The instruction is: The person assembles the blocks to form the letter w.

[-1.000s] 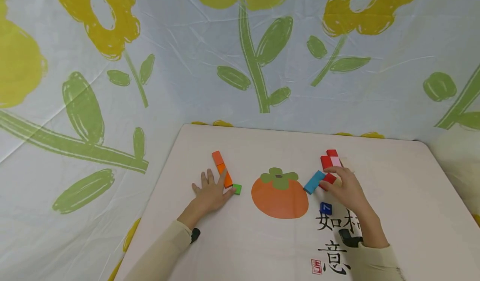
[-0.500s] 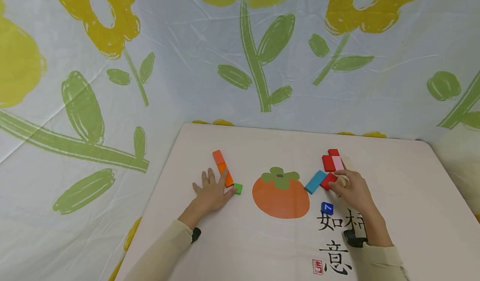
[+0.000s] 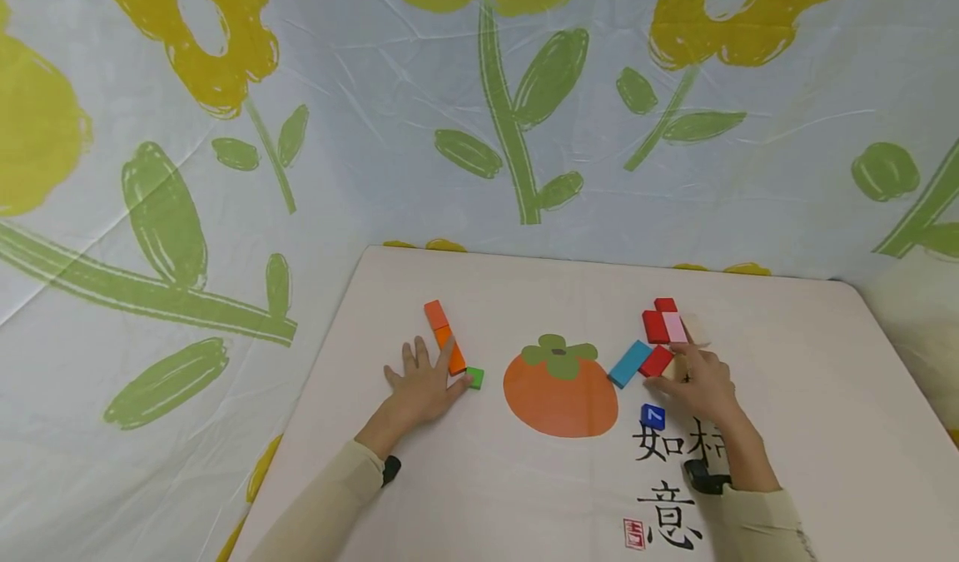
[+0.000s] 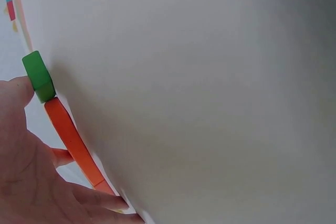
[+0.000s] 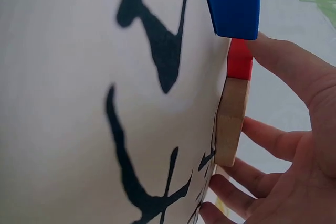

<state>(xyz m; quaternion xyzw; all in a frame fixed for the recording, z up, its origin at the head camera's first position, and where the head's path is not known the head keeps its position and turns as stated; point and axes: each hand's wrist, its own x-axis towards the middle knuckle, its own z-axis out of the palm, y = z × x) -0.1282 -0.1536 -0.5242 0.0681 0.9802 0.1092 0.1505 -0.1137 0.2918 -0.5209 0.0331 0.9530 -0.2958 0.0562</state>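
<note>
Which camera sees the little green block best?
The left wrist view: there the green block looks biggest, beside the left hand and an orange block. The head view shows it too, only smaller; the right wrist view doesn't show it.

This is a small nook screened with cloth; whether it stands in a home, lab or office cannot be told. The white cloth (image 3: 337, 87), printed with big yellow flowers (image 3: 240, 37) and green leaves (image 3: 550, 79), hangs behind the surface (image 3: 524, 495) and to its left. The surface bears a persimmon print (image 3: 560, 404), black characters (image 3: 669, 514) and toy blocks (image 3: 629, 364).
</note>
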